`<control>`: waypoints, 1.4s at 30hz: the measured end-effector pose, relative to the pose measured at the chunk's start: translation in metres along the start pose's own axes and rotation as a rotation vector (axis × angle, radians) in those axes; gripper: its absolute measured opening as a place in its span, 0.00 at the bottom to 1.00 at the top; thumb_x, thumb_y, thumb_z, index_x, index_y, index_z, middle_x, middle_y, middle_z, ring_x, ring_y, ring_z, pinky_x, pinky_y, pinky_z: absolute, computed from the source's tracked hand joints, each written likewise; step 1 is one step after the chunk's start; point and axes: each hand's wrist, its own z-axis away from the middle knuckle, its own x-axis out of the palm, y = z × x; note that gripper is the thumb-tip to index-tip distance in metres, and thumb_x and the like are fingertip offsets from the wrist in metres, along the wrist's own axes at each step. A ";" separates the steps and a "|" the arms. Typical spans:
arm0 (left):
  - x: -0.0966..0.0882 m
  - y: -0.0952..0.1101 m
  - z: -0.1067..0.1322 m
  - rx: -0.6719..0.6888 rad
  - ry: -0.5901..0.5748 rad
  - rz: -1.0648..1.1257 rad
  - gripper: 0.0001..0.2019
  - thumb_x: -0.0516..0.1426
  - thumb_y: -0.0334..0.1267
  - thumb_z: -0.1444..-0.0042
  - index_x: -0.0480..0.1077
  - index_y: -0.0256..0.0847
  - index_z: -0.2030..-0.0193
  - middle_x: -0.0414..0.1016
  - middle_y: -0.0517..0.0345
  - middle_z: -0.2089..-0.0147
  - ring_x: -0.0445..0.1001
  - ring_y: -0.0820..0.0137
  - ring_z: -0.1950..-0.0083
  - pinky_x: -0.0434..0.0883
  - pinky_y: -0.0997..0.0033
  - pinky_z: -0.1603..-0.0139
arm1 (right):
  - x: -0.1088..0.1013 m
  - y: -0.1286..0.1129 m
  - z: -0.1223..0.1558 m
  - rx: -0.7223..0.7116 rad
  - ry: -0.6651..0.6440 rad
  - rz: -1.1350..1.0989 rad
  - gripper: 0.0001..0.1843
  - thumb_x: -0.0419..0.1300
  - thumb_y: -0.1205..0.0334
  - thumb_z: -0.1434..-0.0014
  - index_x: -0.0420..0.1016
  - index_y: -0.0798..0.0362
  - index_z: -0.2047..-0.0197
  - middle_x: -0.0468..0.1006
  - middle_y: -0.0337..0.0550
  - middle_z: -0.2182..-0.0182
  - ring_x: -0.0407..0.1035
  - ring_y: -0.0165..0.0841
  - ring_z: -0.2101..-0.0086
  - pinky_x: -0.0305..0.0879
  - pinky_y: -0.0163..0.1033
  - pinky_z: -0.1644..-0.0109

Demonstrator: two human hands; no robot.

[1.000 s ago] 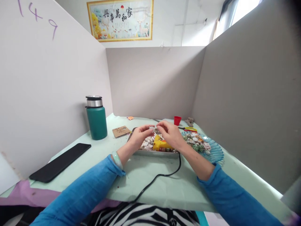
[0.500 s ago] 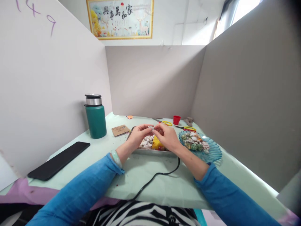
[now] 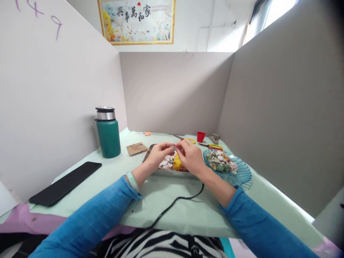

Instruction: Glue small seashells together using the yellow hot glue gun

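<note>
My left hand (image 3: 158,154) and my right hand (image 3: 189,157) meet over a metal tray (image 3: 172,173). Both pinch one small whitish piece (image 3: 172,147) between their fingertips; it is too small to name. Under the hands, the tray holds whitish shell-like pieces (image 3: 166,163) and a yellow packet-like thing (image 3: 177,163). The hands hide much of the tray's far side. To the right of my right hand is a blue glass plate (image 3: 245,172) with a heap of small shell-like, green and pinkish pieces (image 3: 221,162).
A green bottle (image 3: 108,138) stands at left, behind a flat black object (image 3: 66,183). A brown card (image 3: 136,148), yellow-handled scissors (image 3: 190,140), a second pair (image 3: 215,147) and a red cup (image 3: 200,137) lie towards the back. A black cable (image 3: 177,199) crosses the front. Grey panels (image 3: 174,93) enclose the table.
The fingers of my right hand have shifted slightly around the small piece, covering more of it. The whole view has moved a little; the other things lie as before.
</note>
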 end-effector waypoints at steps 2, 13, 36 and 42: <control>0.001 0.002 0.001 -0.028 -0.006 -0.033 0.14 0.65 0.38 0.58 0.77 0.35 0.63 0.78 0.52 0.63 0.73 0.69 0.65 0.70 0.67 0.59 | 0.000 0.000 0.000 0.000 -0.023 0.027 0.07 0.52 0.63 0.39 0.70 0.51 0.63 0.73 0.44 0.64 0.68 0.32 0.68 0.60 0.35 0.65; 0.001 0.003 0.003 -0.081 -0.005 -0.029 0.17 0.66 0.35 0.60 0.74 0.35 0.60 0.77 0.52 0.61 0.74 0.68 0.61 0.69 0.65 0.55 | 0.003 0.004 0.000 0.074 0.023 0.062 0.04 0.53 0.64 0.42 0.69 0.52 0.66 0.74 0.42 0.67 0.68 0.31 0.70 0.59 0.35 0.66; 0.000 0.004 0.002 -0.089 0.005 -0.077 0.17 0.67 0.36 0.62 0.75 0.34 0.63 0.77 0.53 0.64 0.73 0.70 0.64 0.69 0.68 0.57 | 0.005 0.006 0.000 0.087 0.013 0.053 0.05 0.53 0.64 0.42 0.68 0.52 0.68 0.74 0.42 0.69 0.67 0.32 0.71 0.57 0.36 0.66; -0.002 0.001 0.001 -0.091 0.018 -0.091 0.16 0.67 0.36 0.61 0.75 0.34 0.64 0.76 0.55 0.64 0.72 0.71 0.64 0.69 0.68 0.58 | 0.005 0.006 0.000 0.090 -0.018 0.102 0.05 0.52 0.63 0.41 0.68 0.52 0.67 0.74 0.42 0.68 0.67 0.33 0.69 0.55 0.36 0.67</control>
